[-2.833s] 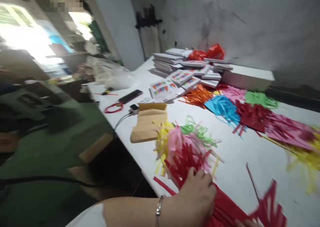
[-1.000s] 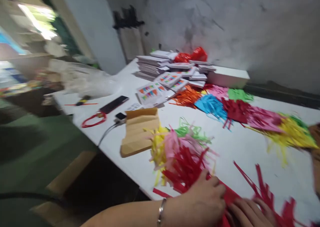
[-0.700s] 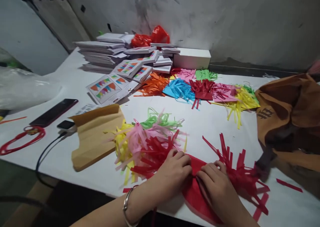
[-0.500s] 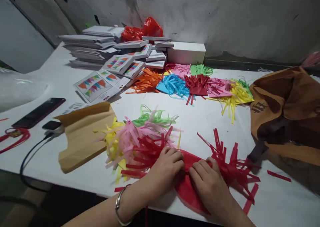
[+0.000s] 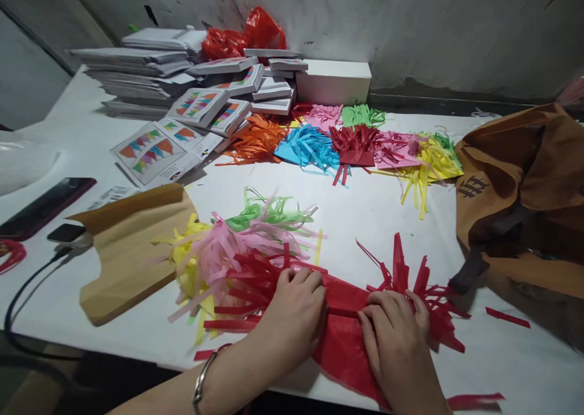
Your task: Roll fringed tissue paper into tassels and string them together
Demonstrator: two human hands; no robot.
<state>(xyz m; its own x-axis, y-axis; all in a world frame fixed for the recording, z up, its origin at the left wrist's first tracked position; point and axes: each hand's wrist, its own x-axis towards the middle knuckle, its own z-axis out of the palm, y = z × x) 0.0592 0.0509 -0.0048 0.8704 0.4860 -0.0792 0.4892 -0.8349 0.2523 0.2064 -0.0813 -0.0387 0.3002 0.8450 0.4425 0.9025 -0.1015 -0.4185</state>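
Observation:
A red tissue paper sheet (image 5: 342, 348) with cut fringe at both ends lies on the table, with a narrow folded ridge across its middle. My left hand (image 5: 294, 311) has its fingers curled on the left part of that ridge, beside the red fringe strips. My right hand (image 5: 396, 336) pinches the ridge further right, close to the other fringed end. Both thumbs are mostly hidden. Touching the left red fringe is a heap of pink tissue tassels (image 5: 223, 238), with yellow tassels (image 5: 187, 263) and green tassels (image 5: 269, 211) around it.
Folded fringed bundles, among them a blue one (image 5: 310, 147), line the back beside a white box (image 5: 335, 81) and stacked printed packets (image 5: 201, 106). A brown bag (image 5: 497, 177) stands right. Brown paper (image 5: 137, 244), a phone (image 5: 48, 205) and a cabled device (image 5: 68, 232) lie left.
My hands have spread apart along the red paper, and more of the folded ridge shows between them. The whole view has shifted slightly.

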